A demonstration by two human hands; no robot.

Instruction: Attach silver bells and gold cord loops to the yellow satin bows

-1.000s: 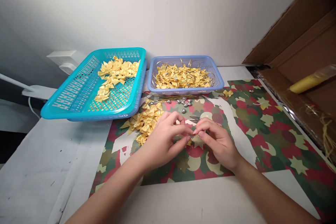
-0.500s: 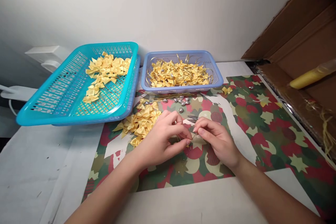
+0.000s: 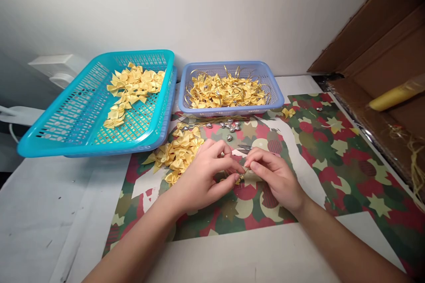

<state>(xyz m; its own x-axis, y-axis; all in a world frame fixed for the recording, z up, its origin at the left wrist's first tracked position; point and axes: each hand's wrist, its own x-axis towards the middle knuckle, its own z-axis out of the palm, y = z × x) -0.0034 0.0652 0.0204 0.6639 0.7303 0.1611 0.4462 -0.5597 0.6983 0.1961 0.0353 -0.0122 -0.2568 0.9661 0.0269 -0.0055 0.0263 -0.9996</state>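
Observation:
My left hand (image 3: 214,172) is closed in a pinch, thumb and forefinger tips close together over the patterned sheet. A thin gold cord (image 3: 246,170) runs from there to my right hand (image 3: 275,176), whose thumb and forefinger pinch it. A scrap of yellow (image 3: 240,180), perhaps part of a bow, shows just under the left fingertips; the rest is hidden. Dark pointed scissor blades (image 3: 245,148) stick out beyond the right fingers; whether that hand holds them I cannot tell. Beside my left wrist is a pile of yellow ribbon bows (image 3: 181,154).
Several small silver bells (image 3: 229,126) and loose gold cords (image 3: 212,119) lie behind my hands. A turquoise basket (image 3: 83,143) with bows stands left. A purple basket (image 3: 229,111) at the back holds bows with cords. A cardboard box (image 3: 372,53) stands right; a single bow (image 3: 288,112) lies near it.
The fingers have shifted slightly at the cord, and more of the yellow scrap shows below the left fingertips. The view has tilted a little; the baskets and piles stay put.

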